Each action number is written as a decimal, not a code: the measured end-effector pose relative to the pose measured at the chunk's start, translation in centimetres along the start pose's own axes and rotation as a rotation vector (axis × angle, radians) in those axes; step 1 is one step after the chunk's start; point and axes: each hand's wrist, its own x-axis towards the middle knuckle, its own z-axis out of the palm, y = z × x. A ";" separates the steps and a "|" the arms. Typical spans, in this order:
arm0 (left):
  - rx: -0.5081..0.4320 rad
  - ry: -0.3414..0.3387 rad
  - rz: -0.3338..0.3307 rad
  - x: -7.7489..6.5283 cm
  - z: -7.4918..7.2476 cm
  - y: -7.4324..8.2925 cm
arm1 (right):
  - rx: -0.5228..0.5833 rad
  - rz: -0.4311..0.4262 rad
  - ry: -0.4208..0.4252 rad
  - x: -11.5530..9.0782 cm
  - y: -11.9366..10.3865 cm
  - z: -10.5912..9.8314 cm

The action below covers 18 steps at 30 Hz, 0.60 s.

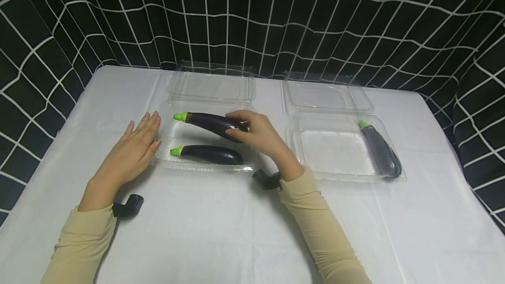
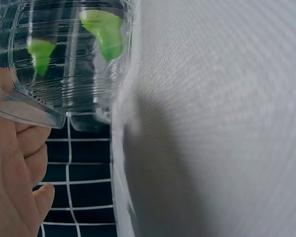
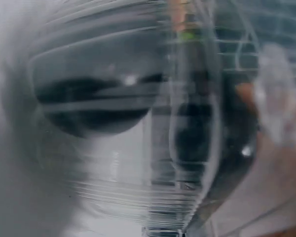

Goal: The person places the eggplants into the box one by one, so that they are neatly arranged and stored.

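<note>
An eggplant (image 1: 209,124) with a green stem end lies tilted over the left clear plastic container (image 1: 167,131). My right hand (image 1: 256,131) grips it by its thick end, thumb on the near side and fingers on the far side. A second eggplant (image 1: 213,154) lies in the near part of that container. At the container's left side rests my left hand (image 1: 136,150), its fingers straight and touching the rim. Through the clear wall, the left wrist view shows both green stem ends (image 2: 103,32). The right wrist view is blurred, with a dark eggplant (image 3: 96,106) behind plastic.
A second clear container (image 1: 335,152) stands to the right, holding an eggplant (image 1: 379,150) along its right side. Both lids, the left lid (image 1: 213,86) and the right lid (image 1: 327,95), lie folded back. A white cloth (image 1: 197,231) covers the table; dark gridded curtains (image 1: 252,16) surround it.
</note>
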 end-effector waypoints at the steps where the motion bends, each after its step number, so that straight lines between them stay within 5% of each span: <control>1: 0.001 0.000 -0.001 0.0 0.0 0.0 | -0.001 -0.001 -0.005 0.0 0.1 0.1; 18: -0.007 -0.003 0.003 0.0 -0.1 0.1 | -0.246 -0.056 -0.075 0.3 0.5 1.3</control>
